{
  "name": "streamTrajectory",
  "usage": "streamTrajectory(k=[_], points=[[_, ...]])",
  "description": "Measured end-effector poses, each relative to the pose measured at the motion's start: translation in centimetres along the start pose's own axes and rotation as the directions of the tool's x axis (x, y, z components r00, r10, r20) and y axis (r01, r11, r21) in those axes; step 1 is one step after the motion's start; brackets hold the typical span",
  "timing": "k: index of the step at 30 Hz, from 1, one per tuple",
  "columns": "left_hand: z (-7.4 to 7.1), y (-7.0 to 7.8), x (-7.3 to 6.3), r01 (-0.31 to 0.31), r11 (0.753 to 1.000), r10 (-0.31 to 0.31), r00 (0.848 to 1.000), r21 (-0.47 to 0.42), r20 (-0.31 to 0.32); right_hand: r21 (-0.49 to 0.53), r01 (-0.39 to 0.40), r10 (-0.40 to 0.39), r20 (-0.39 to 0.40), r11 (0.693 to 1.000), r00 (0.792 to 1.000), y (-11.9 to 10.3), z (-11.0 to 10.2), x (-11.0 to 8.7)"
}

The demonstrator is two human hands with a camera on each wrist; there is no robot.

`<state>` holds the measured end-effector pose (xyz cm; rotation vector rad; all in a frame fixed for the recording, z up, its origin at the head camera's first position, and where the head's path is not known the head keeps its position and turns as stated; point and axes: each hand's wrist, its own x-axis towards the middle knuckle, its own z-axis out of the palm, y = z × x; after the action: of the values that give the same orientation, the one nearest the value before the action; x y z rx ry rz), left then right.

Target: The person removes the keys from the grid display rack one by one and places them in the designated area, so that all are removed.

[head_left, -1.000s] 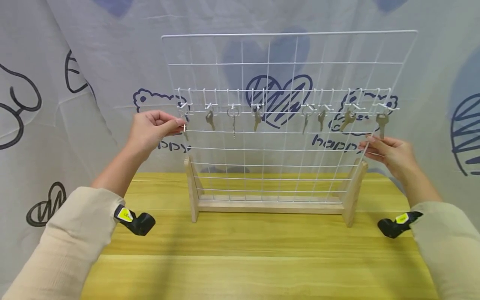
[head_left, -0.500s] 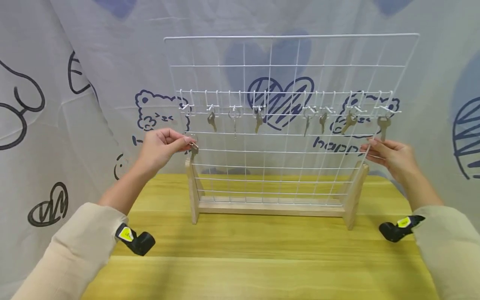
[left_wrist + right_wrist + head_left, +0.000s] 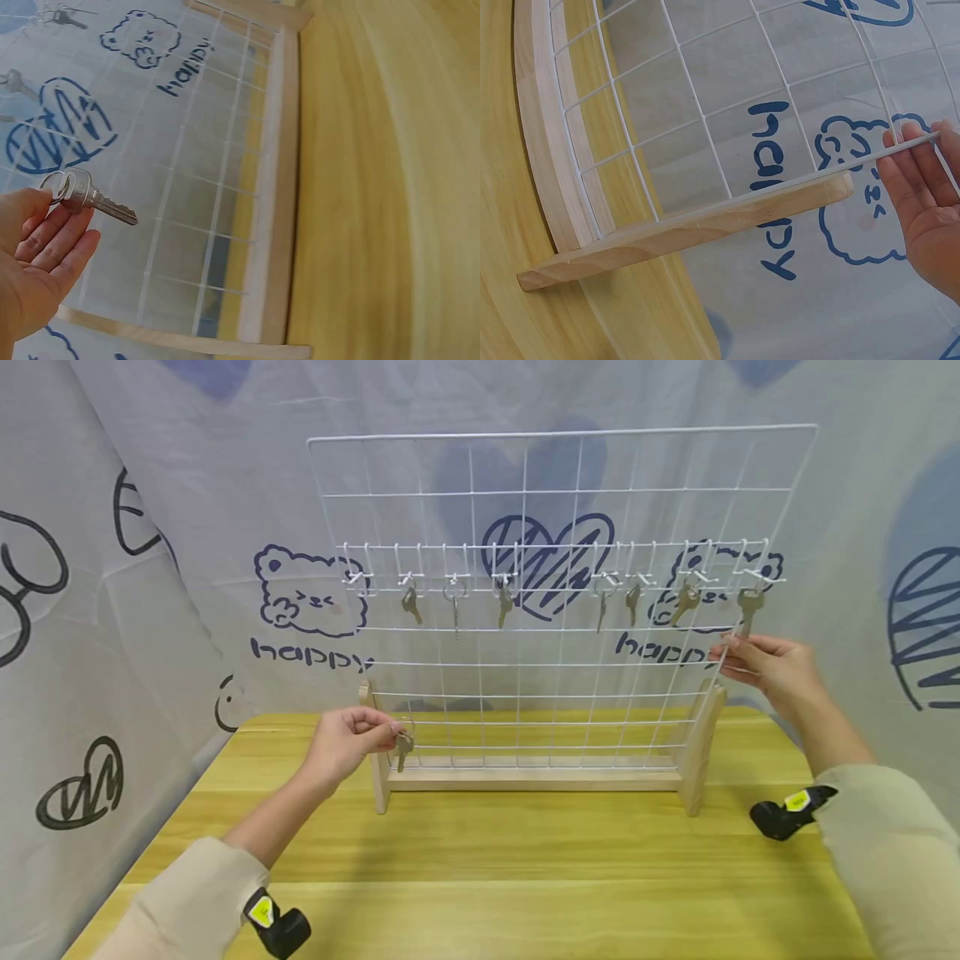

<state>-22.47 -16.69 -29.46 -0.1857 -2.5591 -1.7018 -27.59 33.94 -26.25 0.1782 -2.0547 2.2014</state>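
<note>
My left hand (image 3: pixel 347 745) pinches a key (image 3: pixel 403 750) by its split ring, low in front of the left end of the white wire grid rack (image 3: pixel 562 433). In the left wrist view the metal key (image 3: pixel 112 207) points away from the thumb, with its toothed blade free and the other fingers spread beneath. My right hand (image 3: pixel 780 672) holds the rack's right side wire between thumb and fingers, just below the rightmost hanging key (image 3: pixel 749 602). The right wrist view shows those fingers (image 3: pixel 909 169) behind the wire.
Several more keys hang on white hooks across the grid, among them one key (image 3: pixel 411 604) at the left. The leftmost hook (image 3: pixel 354 580) carries no key. A wooden stand (image 3: pixel 532 780) supports the rack on the yellow wooden table (image 3: pixel 480 893). A patterned curtain (image 3: pixel 187 635) hangs behind.
My left hand has taken the key off the leftmost hook and moved it down and slightly right, toward the stand. My right hand keeps its hold on the rack's side wire.
</note>
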Motion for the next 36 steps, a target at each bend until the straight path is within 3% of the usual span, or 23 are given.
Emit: streamTrajectory(k=[10, 25, 36], points=[[1.7, -2.2, -0.8, 0.065, 0.992, -0.065, 0.998, -0.106, 0.000, 0.033, 0.005, -0.004, 0.000, 0.999, 1.000, 0.3, -0.2, -0.1], [3.4, -5.8, -2.6, 0.178, 0.976, -0.179, 0.984, -0.126, 0.007, 0.032, 0.045, -0.048, 0.071, 0.998, 0.996, 0.1, -0.4, 0.2], [3.8, -7.6, -3.6, 0.210, 0.970, -0.212, 0.977, -0.120, -0.004, 0.066, 0.040, -0.046, 0.096, 0.997, 0.994, 0.5, -0.6, 0.3]])
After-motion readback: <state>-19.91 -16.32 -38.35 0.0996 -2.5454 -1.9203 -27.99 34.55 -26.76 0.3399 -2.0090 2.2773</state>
